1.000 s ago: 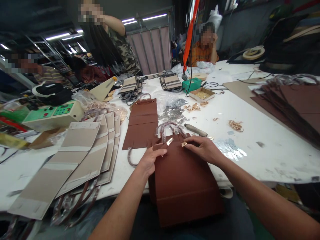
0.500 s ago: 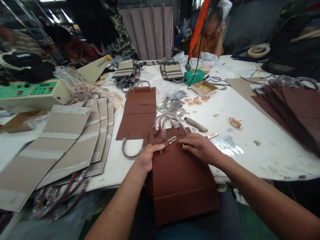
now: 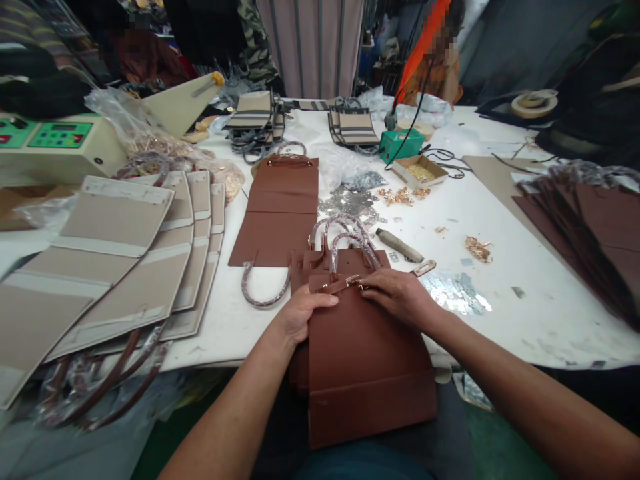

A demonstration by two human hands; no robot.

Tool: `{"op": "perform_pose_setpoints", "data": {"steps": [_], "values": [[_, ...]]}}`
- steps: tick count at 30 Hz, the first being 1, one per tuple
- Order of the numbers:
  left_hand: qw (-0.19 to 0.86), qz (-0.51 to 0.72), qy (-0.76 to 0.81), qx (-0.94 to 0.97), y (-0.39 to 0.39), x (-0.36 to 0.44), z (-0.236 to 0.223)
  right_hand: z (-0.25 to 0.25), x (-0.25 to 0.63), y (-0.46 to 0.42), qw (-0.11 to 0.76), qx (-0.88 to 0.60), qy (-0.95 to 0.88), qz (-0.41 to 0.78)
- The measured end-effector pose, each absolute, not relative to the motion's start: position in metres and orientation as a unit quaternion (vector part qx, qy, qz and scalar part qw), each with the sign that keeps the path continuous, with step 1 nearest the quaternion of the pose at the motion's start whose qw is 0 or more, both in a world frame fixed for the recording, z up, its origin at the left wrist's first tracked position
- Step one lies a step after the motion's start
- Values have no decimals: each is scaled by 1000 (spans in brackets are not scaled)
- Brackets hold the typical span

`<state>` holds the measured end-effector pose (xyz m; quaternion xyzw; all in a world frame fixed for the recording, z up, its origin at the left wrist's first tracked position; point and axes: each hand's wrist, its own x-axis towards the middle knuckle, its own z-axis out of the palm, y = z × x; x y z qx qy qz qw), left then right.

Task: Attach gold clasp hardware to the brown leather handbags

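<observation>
A brown leather handbag panel [image 3: 370, 353] lies over my lap and the table edge, its wrapped handles [image 3: 357, 240] standing at the top. My left hand [image 3: 303, 313] is closed on its left edge, thumb on top and fingers hidden beneath. Across the upper panel runs a short brown strap [image 3: 334, 287] with a gold metal end plate [image 3: 353, 281]. My right hand [image 3: 400, 293] is closed by the strap's end, fingertips at a small gold fitting [image 3: 362, 287]; what they pinch is partly hidden.
Another brown panel [image 3: 285, 213] lies beyond. Beige-lined panels [image 3: 125, 253] overlap at left. A dark-handled tool [image 3: 399, 245], a strap with gold plate [image 3: 424, 268], silver plates [image 3: 457, 293] and gold fittings [image 3: 479, 248] lie right. More brown panels [image 3: 595, 227] fan out far right.
The strap's gold plate has come down and right, meeting the fitting by my right fingertips. My left thumb has moved off the strap onto the panel. The view has tilted down slightly.
</observation>
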<state>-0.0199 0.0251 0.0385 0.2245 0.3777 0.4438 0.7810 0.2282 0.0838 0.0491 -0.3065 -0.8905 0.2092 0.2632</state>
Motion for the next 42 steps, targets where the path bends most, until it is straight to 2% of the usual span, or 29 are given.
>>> {"op": "perform_pose_setpoints", "data": {"steps": [7,19,27,35,42], "values": [[786,435,389,202,30,-18,36,49,235,87,257,-309,-882,247],[799,423,372,208,33,-17,41,40,230,91,211,-292,-925,123],[788,433,393,192,31,-16,40,41,235,92,189,-272,-934,134],[793,436,376,198,31,-15,41,42,230,85,208,-276,-937,55],[794,436,364,217,30,-15,43,42,231,87,217,-275,-930,107]]}}
